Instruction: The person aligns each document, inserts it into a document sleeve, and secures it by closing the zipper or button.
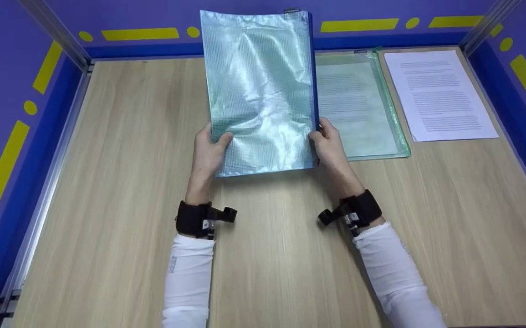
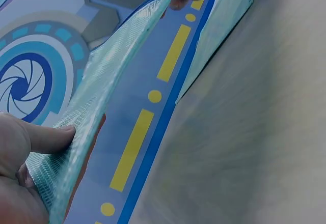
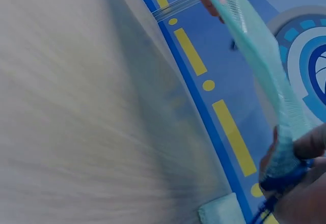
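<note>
Both hands hold up a translucent blue-green mesh zipper pouch (image 1: 263, 91), tilted above the table, with a dark blue strip along its right side and a small slider at the top right. My left hand (image 1: 209, 150) grips its lower left edge, thumb across the front. On the lower right edge, my right hand (image 1: 330, 142) pinches the dark strip with its thumb in front. In the left wrist view the pouch (image 2: 114, 66) appears nearly edge-on, with the left thumb (image 2: 51, 137) on it. The right wrist view shows the pouch (image 3: 270, 71) bent slightly between the hands.
Behind the raised pouch, a green zipper pouch (image 1: 381, 146) with printed paper inside lies on the wooden table (image 1: 130, 182). Right of it sits a stack of printed sheets (image 1: 442, 95). Blue-purple panels with yellow marks (image 1: 140, 34) enclose the back and sides.
</note>
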### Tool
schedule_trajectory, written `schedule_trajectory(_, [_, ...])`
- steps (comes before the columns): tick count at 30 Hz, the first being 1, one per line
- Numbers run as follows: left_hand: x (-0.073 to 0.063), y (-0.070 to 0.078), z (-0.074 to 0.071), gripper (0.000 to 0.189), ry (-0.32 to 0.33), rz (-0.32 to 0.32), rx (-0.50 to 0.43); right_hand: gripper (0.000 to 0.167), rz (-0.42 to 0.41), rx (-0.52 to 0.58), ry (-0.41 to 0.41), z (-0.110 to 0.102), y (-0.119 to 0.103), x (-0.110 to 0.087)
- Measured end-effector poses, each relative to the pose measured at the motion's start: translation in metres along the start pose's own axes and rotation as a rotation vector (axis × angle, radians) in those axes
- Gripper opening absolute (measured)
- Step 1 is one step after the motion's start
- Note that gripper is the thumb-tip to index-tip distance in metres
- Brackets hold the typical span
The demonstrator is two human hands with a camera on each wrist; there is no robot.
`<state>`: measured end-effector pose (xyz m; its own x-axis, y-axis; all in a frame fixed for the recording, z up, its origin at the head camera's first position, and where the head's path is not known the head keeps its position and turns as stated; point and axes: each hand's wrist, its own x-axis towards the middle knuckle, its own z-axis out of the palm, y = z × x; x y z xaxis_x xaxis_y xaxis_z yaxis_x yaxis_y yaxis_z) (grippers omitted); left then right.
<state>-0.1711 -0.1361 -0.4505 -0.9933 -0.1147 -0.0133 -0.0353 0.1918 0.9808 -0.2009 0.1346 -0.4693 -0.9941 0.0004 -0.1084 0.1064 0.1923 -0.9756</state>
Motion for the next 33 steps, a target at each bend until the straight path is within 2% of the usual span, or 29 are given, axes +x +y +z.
schedule_trajectory(4, [0.003, -0.002, -0.010, 0.029, 0.071, 0.000, 0.042, 0.057, 0.006, -0.052, -0.124, 0.000, -0.002, -0.001])
schedule_trajectory(8, [0.005, -0.006, -0.018, 0.019, 0.115, -0.004, 0.120, 0.054, -0.018, -0.098, -0.185, 0.002, 0.002, -0.001])
schedule_trajectory(12, [0.006, -0.009, -0.023, 0.016, 0.134, -0.027, 0.180, 0.048, -0.021, -0.138, -0.174, 0.006, 0.006, -0.002])
schedule_trajectory(15, [0.006, -0.010, -0.025, 0.022, 0.135, -0.047, 0.215, 0.048, 0.000, -0.162, -0.163, 0.010, 0.008, -0.003])
schedule_trajectory(19, [0.007, -0.011, -0.026, 0.029, 0.110, -0.091, 0.276, 0.047, 0.023, -0.197, -0.145, 0.014, 0.010, -0.003])
schedule_trajectory(24, [0.009, -0.015, -0.027, 0.025, 0.087, -0.148, 0.334, 0.045, 0.059, -0.231, -0.125, 0.019, 0.012, -0.003])
schedule_trajectory(28, [0.012, -0.021, -0.029, 0.036, 0.072, -0.189, 0.370, 0.043, 0.093, -0.239, -0.124, 0.022, 0.014, -0.003])
schedule_trajectory(33, [0.013, -0.027, -0.032, 0.057, 0.068, -0.274, 0.383, 0.042, 0.114, -0.283, -0.146, 0.023, 0.017, -0.005])
